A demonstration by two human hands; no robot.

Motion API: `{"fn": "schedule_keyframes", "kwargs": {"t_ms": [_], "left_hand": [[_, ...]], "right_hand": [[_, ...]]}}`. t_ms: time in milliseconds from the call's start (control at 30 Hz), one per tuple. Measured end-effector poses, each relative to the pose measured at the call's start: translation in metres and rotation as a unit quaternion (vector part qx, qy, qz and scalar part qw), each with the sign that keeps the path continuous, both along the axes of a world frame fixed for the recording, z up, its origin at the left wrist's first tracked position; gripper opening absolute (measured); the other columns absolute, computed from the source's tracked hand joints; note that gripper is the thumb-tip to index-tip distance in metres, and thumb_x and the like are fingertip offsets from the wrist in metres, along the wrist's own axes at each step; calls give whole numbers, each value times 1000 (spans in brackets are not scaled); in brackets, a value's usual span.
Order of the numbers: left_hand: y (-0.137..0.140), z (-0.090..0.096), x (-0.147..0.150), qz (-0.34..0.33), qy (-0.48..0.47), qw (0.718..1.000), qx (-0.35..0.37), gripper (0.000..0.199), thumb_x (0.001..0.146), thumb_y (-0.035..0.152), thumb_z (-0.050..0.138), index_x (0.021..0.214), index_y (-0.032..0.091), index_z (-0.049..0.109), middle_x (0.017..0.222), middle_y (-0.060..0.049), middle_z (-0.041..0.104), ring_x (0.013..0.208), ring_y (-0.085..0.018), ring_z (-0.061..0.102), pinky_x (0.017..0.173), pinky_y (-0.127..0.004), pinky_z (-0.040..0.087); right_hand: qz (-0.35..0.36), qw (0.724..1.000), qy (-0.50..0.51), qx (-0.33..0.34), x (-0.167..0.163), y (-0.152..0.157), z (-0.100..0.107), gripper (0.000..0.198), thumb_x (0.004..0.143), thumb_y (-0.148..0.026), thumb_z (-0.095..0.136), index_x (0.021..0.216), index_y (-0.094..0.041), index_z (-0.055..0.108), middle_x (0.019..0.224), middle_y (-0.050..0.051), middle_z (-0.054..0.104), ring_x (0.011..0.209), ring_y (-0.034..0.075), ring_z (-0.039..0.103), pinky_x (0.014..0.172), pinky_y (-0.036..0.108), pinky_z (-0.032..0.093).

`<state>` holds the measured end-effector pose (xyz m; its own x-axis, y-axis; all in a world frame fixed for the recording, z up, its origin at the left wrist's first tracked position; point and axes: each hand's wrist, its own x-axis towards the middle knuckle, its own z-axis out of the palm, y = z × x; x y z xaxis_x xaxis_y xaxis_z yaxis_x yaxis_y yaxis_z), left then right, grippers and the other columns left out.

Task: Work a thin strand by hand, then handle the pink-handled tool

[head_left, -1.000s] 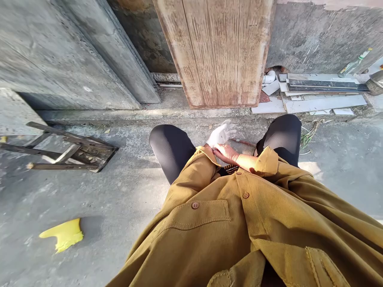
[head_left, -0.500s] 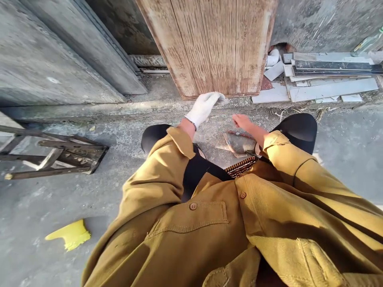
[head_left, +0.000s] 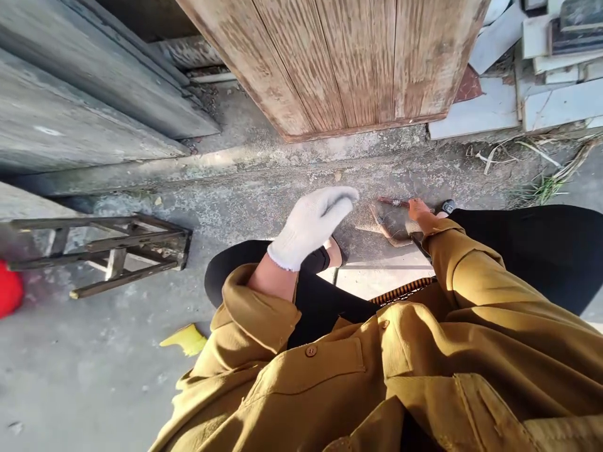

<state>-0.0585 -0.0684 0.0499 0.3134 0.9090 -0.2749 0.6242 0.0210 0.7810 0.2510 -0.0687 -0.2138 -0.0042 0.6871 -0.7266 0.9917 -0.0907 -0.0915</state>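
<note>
My left hand (head_left: pixel 311 226) wears a white knit glove and hovers over the concrete ground (head_left: pixel 264 201), fingers stretched out and holding nothing. My bare right hand (head_left: pixel 419 210) reaches down past my right knee, and the mustard sleeve covers most of it. Its fingertips rest on a small tool with a reddish handle (head_left: pixel 393 202) lying on the ground beside a curved brownish piece (head_left: pixel 384 227). Whether the fingers close around the tool is hidden. My mustard jacket (head_left: pixel 424 364) and black trousers (head_left: pixel 541 251) fill the lower frame.
A weathered wooden door (head_left: pixel 339 63) stands just ahead above a concrete step (head_left: pixel 188 166). An overturned wooden stool frame (head_left: pixel 117 251) lies at the left, with a red object (head_left: pixel 7 289) at the edge. A yellow scrap (head_left: pixel 186 339) lies near my left elbow. Tile offcuts (head_left: pixel 551 100) are stacked top right.
I have leaned forward and down. My left gloved hand pulled back from near the door's foot. My right hand dropped from mid-air onto the tool on the ground.
</note>
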Motion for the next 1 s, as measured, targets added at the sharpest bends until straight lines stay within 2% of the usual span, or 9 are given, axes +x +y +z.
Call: {"fn": "schedule_keyframes", "kwargs": {"t_ms": [100,200,300,467,600,700,800,900,1000], "left_hand": [[-3,7,-5,7,11,1000,-8,34,103,34,52,123,25,79,126,-1,79,120,-23,72,113,-33,52],[-6,9,-7,4,28,1000,-13,34,103,34,53,124,27,78,127,0,79,120,-23,73,113,-35,54],[-7,7,-6,6,41,999,-17,34,103,34,53,124,28,79,126,-1,79,120,-23,72,113,-35,54],[-1,-2,-3,27,41,999,-21,33,103,32,53,124,27,79,126,-1,79,120,-23,71,113,-34,53],[10,-15,1,36,52,998,-22,31,102,31,54,118,24,80,125,-1,78,121,-25,70,113,-34,51],[20,-31,3,20,48,999,-16,29,101,32,56,115,23,80,121,-3,78,117,-28,70,109,-35,50],[31,-50,5,9,59,998,-12,26,100,34,60,111,22,80,113,-6,79,114,-31,70,107,-35,49],[44,-63,10,25,60,998,14,30,94,38,70,117,19,77,119,-12,77,121,-37,68,112,-39,46],[58,-64,22,30,27,997,69,55,89,41,76,137,15,69,147,-19,65,142,-41,56,124,-46,38]], "right_hand": [[3,999,-16,-37,1,-4,-22,43,107,-10,40,142,-4,63,144,32,58,132,31,59,106,41,48],[15,999,-21,-47,2,-3,-37,48,105,-7,35,146,0,59,150,34,52,139,34,52,109,44,43],[23,999,-16,-47,2,2,-46,49,106,-6,31,145,0,60,148,34,54,138,35,53,109,44,40],[16,999,9,-51,0,9,-50,42,103,-4,41,138,1,64,140,35,61,135,34,56,106,40,40],[-14,999,36,-25,-3,16,-39,43,104,-10,46,143,4,57,136,35,62,127,34,62,99,38,44],[-29,997,71,16,-7,30,-19,43,106,-17,46,145,-1,55,125,30,69,113,33,67,93,38,46],[-32,991,108,78,-14,52,17,38,103,-18,50,138,-8,61,118,23,73,102,30,68,88,36,47],[-28,978,145,149,-20,75,72,31,101,-19,52,130,-13,64,110,15,74,91,24,66,83,32,48],[-14,958,196,207,-20,88,139,27,103,-26,51,126,-15,62,95,5,71,77,17,63,74,26,48]]}}
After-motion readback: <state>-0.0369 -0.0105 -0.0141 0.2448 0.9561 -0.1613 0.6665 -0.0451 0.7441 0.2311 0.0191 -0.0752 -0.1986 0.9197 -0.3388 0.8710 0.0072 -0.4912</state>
